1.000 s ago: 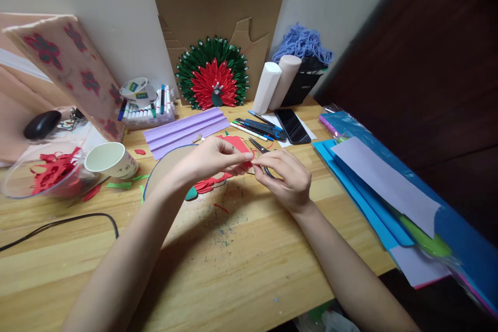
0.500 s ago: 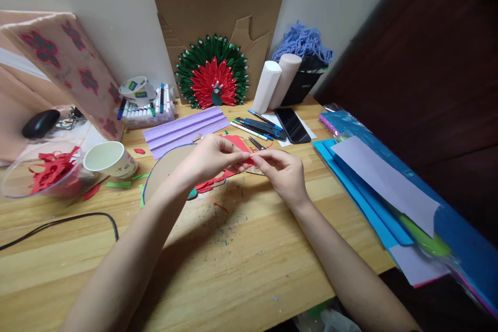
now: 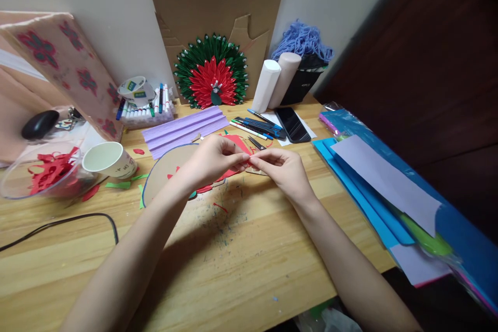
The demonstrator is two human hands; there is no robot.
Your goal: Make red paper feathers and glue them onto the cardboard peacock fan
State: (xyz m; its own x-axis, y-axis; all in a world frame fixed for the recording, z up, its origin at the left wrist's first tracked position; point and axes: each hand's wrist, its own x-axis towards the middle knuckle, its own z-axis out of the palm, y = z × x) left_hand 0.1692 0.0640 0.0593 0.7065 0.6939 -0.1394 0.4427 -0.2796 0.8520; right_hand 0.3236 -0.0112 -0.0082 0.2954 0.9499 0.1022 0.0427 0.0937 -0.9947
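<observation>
My left hand [image 3: 213, 160] and my right hand [image 3: 282, 171] meet fingertip to fingertip above the middle of the wooden table [image 3: 241, 259]. Both pinch a small red paper piece [image 3: 251, 158] held between them. Beneath the hands lie red paper cut-outs [image 3: 237, 142] and a round cardboard disc with a blue edge [image 3: 165, 171]. Small scissors [image 3: 257, 143] rest just beyond my right hand's fingers.
A red-and-green paper peacock fan [image 3: 211, 72] leans on cardboard at the back. Purple crepe paper [image 3: 184, 127], pens [image 3: 259, 127], a phone [image 3: 291, 124], a paper cup [image 3: 109, 161], a bowl of red scraps [image 3: 42, 171], blue paper sheets [image 3: 373, 187] and a black cable [image 3: 58, 225] surround the hands.
My right hand has moved left and up to meet the left hand's fingertips, and the two now pinch the red piece together. The view has shifted slightly.
</observation>
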